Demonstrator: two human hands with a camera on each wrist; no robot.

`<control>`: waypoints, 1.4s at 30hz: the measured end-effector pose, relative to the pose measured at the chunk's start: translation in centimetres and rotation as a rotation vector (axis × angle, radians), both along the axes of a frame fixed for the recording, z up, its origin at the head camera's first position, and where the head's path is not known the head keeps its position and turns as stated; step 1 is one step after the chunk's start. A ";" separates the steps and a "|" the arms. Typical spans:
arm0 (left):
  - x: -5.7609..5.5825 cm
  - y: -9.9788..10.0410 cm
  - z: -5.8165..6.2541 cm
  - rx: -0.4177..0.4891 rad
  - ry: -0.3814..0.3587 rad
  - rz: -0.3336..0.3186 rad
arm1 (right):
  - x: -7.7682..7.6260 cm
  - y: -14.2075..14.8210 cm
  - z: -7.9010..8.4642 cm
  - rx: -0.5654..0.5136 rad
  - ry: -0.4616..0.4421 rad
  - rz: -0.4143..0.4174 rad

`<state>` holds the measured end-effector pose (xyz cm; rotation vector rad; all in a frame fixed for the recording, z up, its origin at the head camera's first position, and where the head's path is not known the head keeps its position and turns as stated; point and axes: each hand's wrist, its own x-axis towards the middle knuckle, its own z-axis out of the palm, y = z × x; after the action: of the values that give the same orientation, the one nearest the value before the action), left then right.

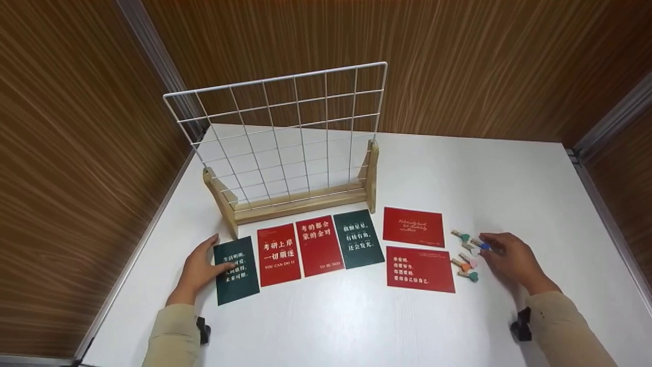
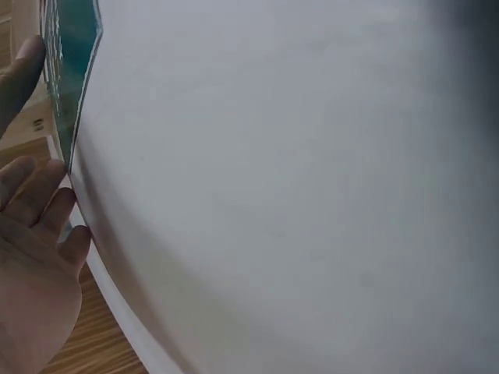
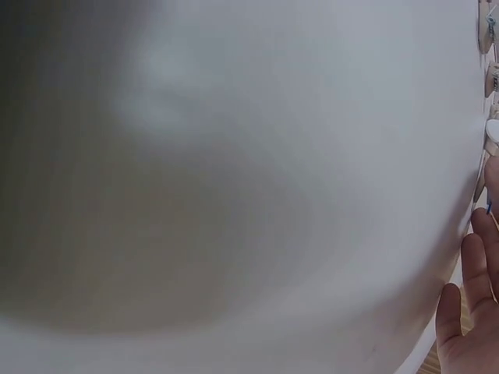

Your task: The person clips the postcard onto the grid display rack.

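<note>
Lit fairly brightly, with glare on the bench [image 1: 351, 326]; dark (and out of focus) toward one upper corner in wrist views.

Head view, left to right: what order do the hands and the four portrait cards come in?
Left hand, first green card, first red card, second red card, second green card, right hand.

A dark green card [image 1: 238, 279] with white characters lies printed side up, under the thumb of the left hand [image 1: 197, 267]. A small wooden clip with a blue heart [image 1: 484, 246] sits between fingertips of the right hand [image 1: 513, 259].
</note>
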<state>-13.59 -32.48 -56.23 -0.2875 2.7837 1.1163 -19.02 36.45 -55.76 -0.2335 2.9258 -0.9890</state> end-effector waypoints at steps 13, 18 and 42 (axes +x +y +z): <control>-0.3 -0.1 0.2 0.031 0.038 0.028 | -0.4 0.1 0.0 0.003 0.070 -0.007; -0.3 -0.1 0.1 0.037 0.052 0.024 | -0.3 -0.1 0.0 0.004 0.071 -0.027; 0.0 0.0 0.0 0.067 0.066 0.039 | 0.4 0.2 0.1 -0.014 0.016 -0.038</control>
<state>-13.60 -32.45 -56.21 -0.3040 2.8018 1.2479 -18.64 36.65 -55.64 -0.1882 2.9492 -1.0177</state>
